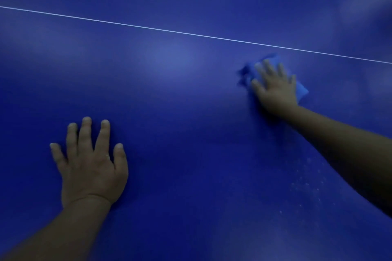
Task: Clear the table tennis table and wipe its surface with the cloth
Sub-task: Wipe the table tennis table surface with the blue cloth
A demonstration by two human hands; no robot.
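I am looking down at the deep blue table tennis table [174, 95], which fills the whole view, dimly lit with a soft pale glare near its middle. A thin white line [191, 33] crosses the surface from the upper left down toward the right edge. My left hand [91, 163] lies flat on the table in the lower left, palm down, fingers straight and spread apart, holding nothing; my bare forearm runs from it to the bottom left corner. My right hand [275, 87] is stretched out farther away, on the right side and just below the white line, with its fingers straight and slightly spread, pressing flat on the cloth [302, 91]. The cloth is blue, a little brighter than the table, and lies on the surface under my palm and fingers; one corner shows past the right side of the hand, and a blurred, crumpled part shows beyond the fingertips and to their left. My right forearm reaches in from the right edge of the view. Faint pale specks [305, 184] dot the table just below that forearm, in the lower right
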